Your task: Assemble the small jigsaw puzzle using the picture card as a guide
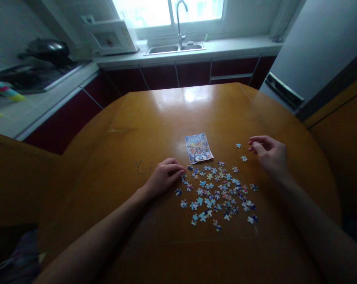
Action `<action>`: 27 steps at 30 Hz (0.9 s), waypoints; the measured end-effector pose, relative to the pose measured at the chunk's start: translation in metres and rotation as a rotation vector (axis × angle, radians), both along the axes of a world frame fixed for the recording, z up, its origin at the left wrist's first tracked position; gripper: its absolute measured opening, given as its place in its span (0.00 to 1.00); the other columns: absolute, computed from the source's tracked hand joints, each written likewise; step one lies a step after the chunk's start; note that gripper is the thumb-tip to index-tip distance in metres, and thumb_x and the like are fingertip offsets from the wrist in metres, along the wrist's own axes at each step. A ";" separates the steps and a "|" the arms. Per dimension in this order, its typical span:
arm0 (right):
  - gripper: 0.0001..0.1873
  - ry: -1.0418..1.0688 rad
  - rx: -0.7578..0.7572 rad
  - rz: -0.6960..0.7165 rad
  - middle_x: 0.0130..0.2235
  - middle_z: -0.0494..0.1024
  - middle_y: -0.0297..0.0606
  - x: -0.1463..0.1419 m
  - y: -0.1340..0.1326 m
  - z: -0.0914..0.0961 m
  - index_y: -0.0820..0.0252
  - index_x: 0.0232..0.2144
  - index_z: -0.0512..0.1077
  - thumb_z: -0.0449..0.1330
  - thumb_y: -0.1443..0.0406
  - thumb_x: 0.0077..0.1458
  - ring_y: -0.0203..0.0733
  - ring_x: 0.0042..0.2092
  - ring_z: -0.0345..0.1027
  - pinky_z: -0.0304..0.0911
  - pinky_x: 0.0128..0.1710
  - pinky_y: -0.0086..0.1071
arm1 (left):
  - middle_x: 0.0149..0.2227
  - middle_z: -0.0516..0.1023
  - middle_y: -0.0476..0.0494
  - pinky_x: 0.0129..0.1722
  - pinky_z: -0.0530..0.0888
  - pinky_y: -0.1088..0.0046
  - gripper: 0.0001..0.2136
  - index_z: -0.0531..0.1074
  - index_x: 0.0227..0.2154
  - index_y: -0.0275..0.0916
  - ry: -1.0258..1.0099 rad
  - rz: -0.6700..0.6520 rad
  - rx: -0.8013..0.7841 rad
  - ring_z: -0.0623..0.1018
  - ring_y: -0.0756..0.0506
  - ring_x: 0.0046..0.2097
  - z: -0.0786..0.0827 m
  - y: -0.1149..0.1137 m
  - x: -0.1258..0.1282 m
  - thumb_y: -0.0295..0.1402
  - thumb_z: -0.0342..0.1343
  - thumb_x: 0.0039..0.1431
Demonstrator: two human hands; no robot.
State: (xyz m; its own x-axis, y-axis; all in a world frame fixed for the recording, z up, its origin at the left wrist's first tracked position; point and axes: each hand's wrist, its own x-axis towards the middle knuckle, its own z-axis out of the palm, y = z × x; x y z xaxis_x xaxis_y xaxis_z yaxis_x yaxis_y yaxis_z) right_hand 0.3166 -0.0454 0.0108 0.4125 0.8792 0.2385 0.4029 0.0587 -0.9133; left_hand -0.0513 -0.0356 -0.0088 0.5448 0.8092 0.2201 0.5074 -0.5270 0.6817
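Several small jigsaw pieces [218,193] lie scattered on a round wooden table [137,130]. A small colourful picture card [199,147] lies flat just beyond them. My left hand [164,176] rests on the table at the left edge of the scatter, fingers curled together, tips touching the nearest pieces. My right hand [269,154] hovers at the right of the scatter, thumb and fingers pinched together; whether a piece is in them I cannot make out. Two loose pieces [243,158] lie just left of it.
Beyond the table runs a kitchen counter with a sink and tap [178,43], a white microwave [110,37] and a black pot on a hob [48,49]. A grey fridge [314,51] stands at the right. Dark red cabinets [196,73] face the table.
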 end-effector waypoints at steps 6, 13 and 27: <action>0.08 -0.006 0.010 -0.002 0.33 0.81 0.41 0.004 0.002 -0.002 0.60 0.35 0.78 0.60 0.64 0.54 0.40 0.30 0.75 0.69 0.30 0.32 | 0.37 0.76 0.44 0.40 0.72 0.70 0.09 0.80 0.38 0.39 -0.007 0.000 -0.020 0.75 0.48 0.38 -0.001 0.000 0.001 0.36 0.57 0.66; 0.08 -0.006 0.041 -0.012 0.32 0.81 0.40 0.016 0.008 -0.002 0.60 0.33 0.78 0.60 0.65 0.53 0.39 0.29 0.74 0.66 0.28 0.31 | 0.37 0.76 0.44 0.40 0.72 0.70 0.09 0.80 0.38 0.39 -0.010 -0.001 -0.021 0.75 0.48 0.39 -0.003 0.003 0.003 0.37 0.57 0.67; 0.08 0.024 0.049 -0.007 0.32 0.81 0.40 0.020 0.010 0.010 0.60 0.33 0.78 0.60 0.65 0.53 0.38 0.29 0.74 0.66 0.27 0.30 | 0.37 0.76 0.44 0.38 0.73 0.71 0.09 0.80 0.39 0.40 -0.006 0.012 -0.032 0.75 0.48 0.38 -0.003 0.004 0.005 0.37 0.57 0.66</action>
